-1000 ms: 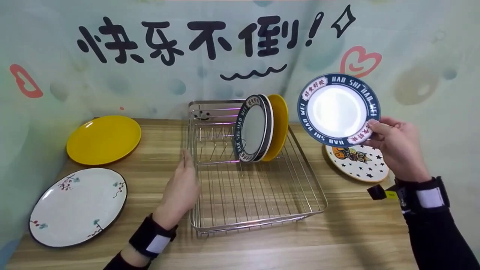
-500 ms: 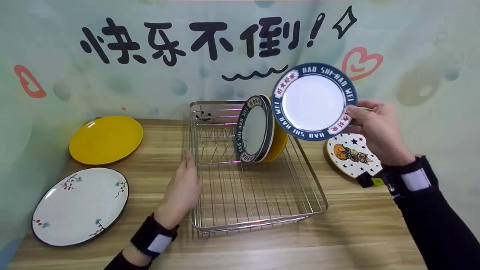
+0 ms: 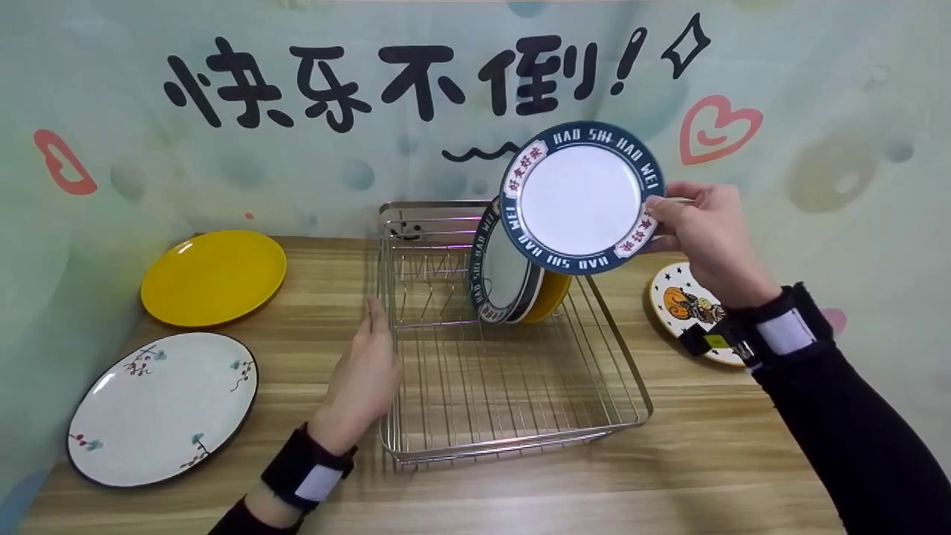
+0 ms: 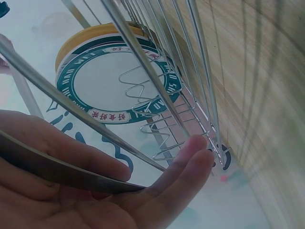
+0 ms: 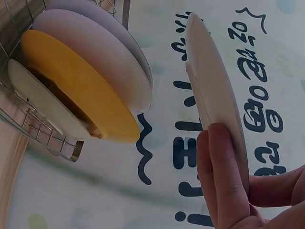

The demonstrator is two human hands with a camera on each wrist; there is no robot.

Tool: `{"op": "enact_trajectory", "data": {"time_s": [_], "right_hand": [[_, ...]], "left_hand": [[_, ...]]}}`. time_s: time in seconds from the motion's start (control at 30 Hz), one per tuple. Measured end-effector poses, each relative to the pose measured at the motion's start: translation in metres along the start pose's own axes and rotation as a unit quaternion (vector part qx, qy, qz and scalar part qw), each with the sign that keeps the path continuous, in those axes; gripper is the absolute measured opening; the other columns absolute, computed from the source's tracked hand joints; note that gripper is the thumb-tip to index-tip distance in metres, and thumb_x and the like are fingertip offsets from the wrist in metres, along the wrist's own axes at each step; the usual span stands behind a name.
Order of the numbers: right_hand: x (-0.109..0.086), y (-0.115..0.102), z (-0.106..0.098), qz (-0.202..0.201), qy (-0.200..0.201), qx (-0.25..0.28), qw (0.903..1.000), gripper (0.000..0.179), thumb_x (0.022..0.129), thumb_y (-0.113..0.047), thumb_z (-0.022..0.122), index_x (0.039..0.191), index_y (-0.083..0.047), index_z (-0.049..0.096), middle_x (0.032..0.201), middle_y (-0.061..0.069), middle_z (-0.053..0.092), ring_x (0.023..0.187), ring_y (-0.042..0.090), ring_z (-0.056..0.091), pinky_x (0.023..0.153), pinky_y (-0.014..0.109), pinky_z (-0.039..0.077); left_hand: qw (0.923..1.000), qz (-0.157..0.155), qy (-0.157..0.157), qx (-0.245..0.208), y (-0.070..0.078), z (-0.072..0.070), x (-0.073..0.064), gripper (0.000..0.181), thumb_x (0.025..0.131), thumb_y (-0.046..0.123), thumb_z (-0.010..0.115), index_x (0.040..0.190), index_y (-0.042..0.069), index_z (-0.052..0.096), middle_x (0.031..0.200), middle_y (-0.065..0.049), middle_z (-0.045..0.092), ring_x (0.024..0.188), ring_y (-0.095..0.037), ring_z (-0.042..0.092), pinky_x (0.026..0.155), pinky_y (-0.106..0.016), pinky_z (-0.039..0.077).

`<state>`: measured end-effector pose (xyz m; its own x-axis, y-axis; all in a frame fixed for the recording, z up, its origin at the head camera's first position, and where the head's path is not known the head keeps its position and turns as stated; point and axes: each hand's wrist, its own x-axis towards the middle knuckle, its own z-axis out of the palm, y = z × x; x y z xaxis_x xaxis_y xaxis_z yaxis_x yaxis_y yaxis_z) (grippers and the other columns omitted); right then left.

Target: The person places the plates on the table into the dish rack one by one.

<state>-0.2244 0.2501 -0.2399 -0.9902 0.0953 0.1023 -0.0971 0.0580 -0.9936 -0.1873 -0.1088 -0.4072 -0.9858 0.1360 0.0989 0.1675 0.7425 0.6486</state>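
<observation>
My right hand pinches a round white plate by its right edge, thumb on the front and fingers behind. The plate has a dark blue lettered rim and is raised above the dish rack. In the right wrist view, fingers lie against its pale back. My left hand holds the wire rack's left side, its metal rim between thumb and fingers in the left wrist view. Upright in the rack stand a similar blue-rimmed plate, a yellow plate and other pale plates, partly hidden.
On the wooden table at left lie a yellow plate and a white plate with floral sprigs. A starred plate with a pumpkin picture lies right of the rack, partly covered by the right wrist. A printed backdrop hangs behind.
My right hand has carried the blue-rimmed plate left and slightly up, from right of the rack to over its standing plates. My left hand has stayed at the rack's side.
</observation>
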Motion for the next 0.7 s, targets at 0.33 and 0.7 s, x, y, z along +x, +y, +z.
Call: {"op": "enact_trajectory", "data": {"time_s": [0.33,0.7], "right_hand": [[0.010,-0.001,0.025,-0.007,-0.018,-0.036,0.9992,0.023,0.097,-0.001,0.057,0.115,0.013,0.058,0.095,0.026,0.066,0.075,0.031,0.070,0.067,0.040,0.059],[0.023,0.000,0.052,-0.006,-0.031,-0.140,0.9896,0.022,0.099,-0.004,0.055,0.115,0.010,0.059,0.098,0.026,0.068,0.074,0.029,0.071,0.066,0.038,0.059]], "left_hand": [[0.9994,0.027,0.015,0.018,-0.001,0.001,0.000,0.076,0.089,-0.006,0.049,0.151,-0.012,0.005,0.152,-0.035,0.022,0.104,-0.041,0.058,0.056,-0.033,0.052],[1.0000,0.005,-0.001,0.008,0.000,0.001,0.001,0.083,0.086,-0.010,0.051,0.152,-0.010,0.002,0.155,-0.032,0.016,0.080,-0.032,0.058,0.050,-0.028,0.047]]}}
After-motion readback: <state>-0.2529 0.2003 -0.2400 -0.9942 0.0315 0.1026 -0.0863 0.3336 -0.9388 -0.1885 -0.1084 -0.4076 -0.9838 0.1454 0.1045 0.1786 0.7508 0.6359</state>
